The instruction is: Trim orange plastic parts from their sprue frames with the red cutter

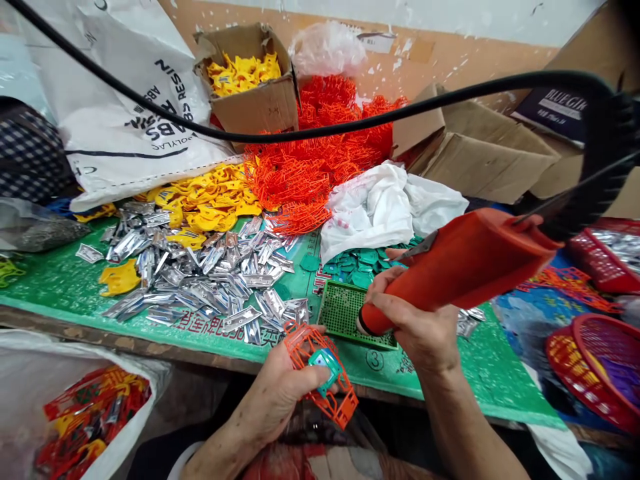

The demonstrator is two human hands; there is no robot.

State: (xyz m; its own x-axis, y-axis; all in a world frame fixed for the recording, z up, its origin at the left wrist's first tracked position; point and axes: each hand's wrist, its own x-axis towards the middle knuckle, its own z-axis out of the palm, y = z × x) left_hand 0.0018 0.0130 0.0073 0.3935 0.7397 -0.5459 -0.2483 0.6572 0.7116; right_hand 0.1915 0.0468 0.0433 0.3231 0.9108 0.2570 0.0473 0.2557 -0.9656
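My left hand (273, 387) is closed on an orange plastic frame (344, 415), low in front of the table edge. Its thumb presses a teal plastic piece (334, 381) set in the frame. Wrapped in my right hand (425, 333) is a red electric screwdriver (460, 263), tilted with its nose down to the left. That nose is over a green perforated tray (333, 303); whether it touches the tray is hidden. Teal plastic pieces (357, 267) lie behind the tray. To its left spreads a heap of shiny metal blades (215, 273).
Yellow plastic parts (215, 197) and orange frames (305, 173) are piled behind the blades. A black cable (280, 138) arches across the view. Cardboard boxes (255, 113) stand at the back. A white bag (135, 427) of parts is lower left; red baskets (575, 373) stand right.
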